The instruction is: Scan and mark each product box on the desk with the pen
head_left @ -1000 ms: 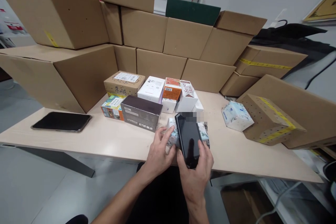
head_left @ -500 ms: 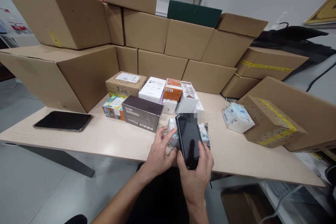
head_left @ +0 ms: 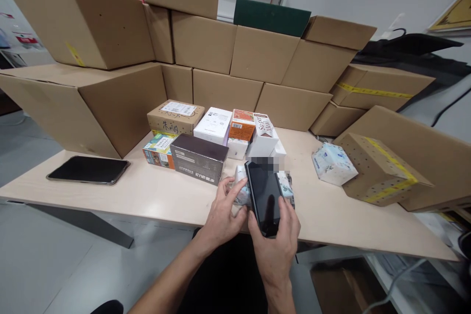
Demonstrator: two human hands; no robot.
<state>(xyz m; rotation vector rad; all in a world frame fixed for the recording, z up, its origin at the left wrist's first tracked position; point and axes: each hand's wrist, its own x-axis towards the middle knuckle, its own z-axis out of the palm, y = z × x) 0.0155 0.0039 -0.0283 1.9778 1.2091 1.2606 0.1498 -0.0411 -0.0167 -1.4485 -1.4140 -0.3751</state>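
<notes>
A black smartphone (head_left: 264,198) stands tilted in my right hand (head_left: 275,250), which grips its lower end between thumb and fingers. Behind the phone is a white floral-patterned package (head_left: 242,191), partly covered by it; its right end (head_left: 286,184) shows past the phone. My left hand (head_left: 225,217) is closed on the package's left end, its index fingertip close to the phone's left edge. Just beyond my left hand lies a dark grey box (head_left: 198,159) with white lettering. White boxes (head_left: 263,144) and an orange box (head_left: 241,125) stand behind the phone.
Another phone (head_left: 89,170) lies flat on the table's left (head_left: 165,201). A blue-and-orange carton (head_left: 159,152) and a labelled cardboard box (head_left: 175,117) stand left of centre. At right are a floral tissue box (head_left: 334,164) and a dotted carton (head_left: 379,169). Stacked cardboard boxes (head_left: 228,91) wall the back.
Almost nothing differs. Both hands keep their places on the phone and the package, and the view has shifted very slightly.
</notes>
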